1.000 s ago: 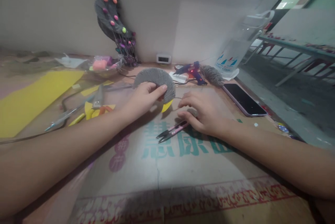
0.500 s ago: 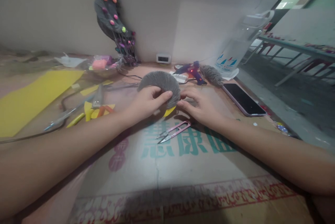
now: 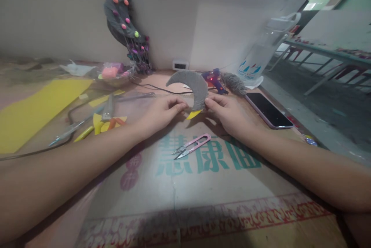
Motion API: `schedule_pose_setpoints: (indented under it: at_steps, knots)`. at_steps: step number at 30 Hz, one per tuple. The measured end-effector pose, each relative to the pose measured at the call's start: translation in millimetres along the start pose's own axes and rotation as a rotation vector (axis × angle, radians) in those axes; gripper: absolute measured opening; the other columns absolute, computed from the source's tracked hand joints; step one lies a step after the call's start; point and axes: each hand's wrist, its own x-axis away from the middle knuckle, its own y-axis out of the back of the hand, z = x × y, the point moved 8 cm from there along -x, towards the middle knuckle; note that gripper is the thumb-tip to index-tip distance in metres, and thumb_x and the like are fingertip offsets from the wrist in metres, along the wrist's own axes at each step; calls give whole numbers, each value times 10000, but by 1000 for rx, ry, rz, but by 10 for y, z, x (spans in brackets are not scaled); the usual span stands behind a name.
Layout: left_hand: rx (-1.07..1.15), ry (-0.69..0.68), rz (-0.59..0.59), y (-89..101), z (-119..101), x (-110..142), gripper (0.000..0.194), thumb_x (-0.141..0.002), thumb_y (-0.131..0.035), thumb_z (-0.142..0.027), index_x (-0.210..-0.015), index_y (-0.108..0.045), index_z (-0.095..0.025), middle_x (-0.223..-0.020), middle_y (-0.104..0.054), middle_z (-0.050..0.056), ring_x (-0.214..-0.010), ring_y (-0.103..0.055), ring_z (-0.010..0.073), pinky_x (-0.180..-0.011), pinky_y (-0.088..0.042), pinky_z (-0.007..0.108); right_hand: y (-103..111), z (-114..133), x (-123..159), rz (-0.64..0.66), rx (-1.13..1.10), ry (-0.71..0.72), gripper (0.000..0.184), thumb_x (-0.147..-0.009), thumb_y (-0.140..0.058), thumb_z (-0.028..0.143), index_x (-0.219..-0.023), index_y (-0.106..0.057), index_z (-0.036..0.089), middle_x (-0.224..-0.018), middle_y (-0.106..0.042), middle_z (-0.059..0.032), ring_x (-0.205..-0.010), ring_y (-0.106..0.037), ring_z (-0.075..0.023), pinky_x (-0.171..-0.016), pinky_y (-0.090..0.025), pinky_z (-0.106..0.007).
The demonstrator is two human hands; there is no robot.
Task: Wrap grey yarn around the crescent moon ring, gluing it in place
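A crescent wrapped in grey yarn stands raised above the cardboard, its bare yellow tip pointing down. My right hand pinches the crescent's lower right edge between thumb and fingers. On the other side, my left hand is closed, thumb against forefinger, close to the inner curve; whatever it may hold is too small to make out. Just below both hands, pink thread snips lie on the printed cardboard, blades towards the left.
Behind the crescent are a glue gun with a red light and a grey yarn bundle. A phone and a water bottle are at right. Yellow sheet, cutter and cable lie left. A decorated moon leans on the wall.
The crescent has shifted right and turned, so its open inner curve now shows. My left hand has come off its face to the inner side; my right hand now grips its edge.
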Motion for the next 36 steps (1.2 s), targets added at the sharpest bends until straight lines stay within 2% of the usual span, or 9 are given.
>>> schedule_pose_setpoints:
  at_steps: [4,10,15,19,23,28,31,34,36]
  knots:
    - [53,38,15,-24,25,-5,254,-941,-533,-296,-1062,-717,-169,-889,-776,41,-797,-711,167,-752,-537,281,8,-60,-23,-10,-70,-28,371,-808,-720,559,-753,-626,204,-789,-595,-16,-783,-559,-173,-743,-500,-290]
    - [-47,-10,-12,34,-21,2,230,-907,-599,-353,-908,-747,-177,-868,-774,30,-767,-681,166,-720,-510,274,-25,-66,-25,10,-74,-16,356,-819,-719,530,-731,-607,204,-771,-589,-5,-781,-566,-168,-756,-488,-291]
    - [-62,28,-39,71,-14,5,267,-891,-632,-415,-828,-715,-169,-806,-754,31,-741,-668,168,-682,-485,262,-34,-79,-28,19,-46,-21,355,-824,-701,527,-721,-595,204,-748,-601,-1,-729,-556,-159,-698,-467,-288]
    - [-25,2,-61,82,-2,-8,426,-955,-510,-514,-757,-674,-175,-772,-723,49,-734,-674,189,-658,-487,276,-38,-77,-23,17,-28,-23,350,-832,-697,526,-728,-597,207,-748,-603,0,-719,-561,-158,-688,-467,-290]
    - [-10,-15,-120,141,-3,0,525,-997,-399,-536,-728,-682,-186,-815,-734,61,-777,-681,197,-731,-506,293,-52,-113,-21,28,-78,-48,355,-834,-691,555,-749,-588,226,-762,-624,-10,-745,-597,-184,-672,-491,-307]
    - [-106,-23,-73,112,-42,-4,371,-940,-528,-464,-791,-720,-183,-840,-755,50,-793,-669,205,-727,-501,292,-57,-83,-14,30,-52,-35,356,-819,-701,542,-734,-607,209,-738,-586,4,-690,-544,-151,-637,-459,-278]
    - [-98,-48,-60,98,-74,-9,254,-892,-606,-397,-851,-740,-185,-912,-766,43,-860,-676,201,-787,-504,288,-75,-58,-12,44,-62,-38,341,-823,-698,520,-724,-606,207,-710,-563,17,-659,-525,-139,-618,-442,-271]
    - [-53,-66,-79,110,-95,-7,189,-868,-630,-345,-876,-738,-191,-994,-759,43,-899,-673,193,-828,-500,289,-103,-42,-6,66,-49,-44,333,-836,-692,509,-728,-611,205,-699,-554,22,-650,-519,-134,-609,-432,-267]
    - [-50,-88,-73,104,-119,-3,218,-890,-599,-364,-847,-727,-193,-972,-750,41,-874,-663,189,-816,-491,290,-133,-51,8,88,-29,-52,339,-847,-680,514,-725,-610,206,-687,-543,23,-642,-512,-134,-599,-428,-265]
